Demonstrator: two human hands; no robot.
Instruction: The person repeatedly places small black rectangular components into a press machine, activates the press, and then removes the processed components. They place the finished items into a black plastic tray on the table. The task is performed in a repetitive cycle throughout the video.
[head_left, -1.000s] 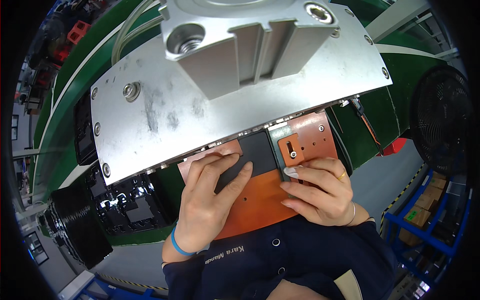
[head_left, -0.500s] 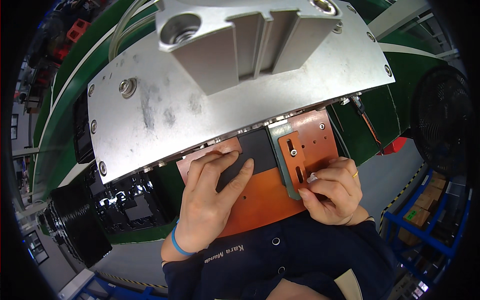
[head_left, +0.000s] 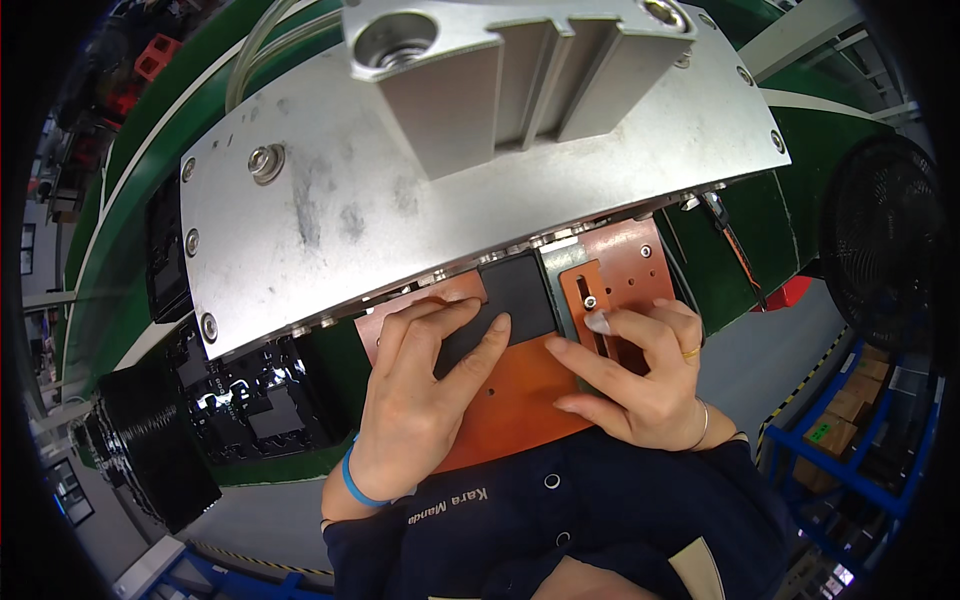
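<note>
Shifted right hand, open, up slotted bracket (no longer pinching it), by right edge of orange plate; still steadying black piece with spread left hand, apparently mid-adjustment.

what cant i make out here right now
Head view:
Dark flat piece: left part, covered by the left hand.
Orange slotted piece: lower part, covered by the right hand.
Silver block: far part, cut off by the upper edge.
Space deep under the silver plate: hidden by that plate.
</note>
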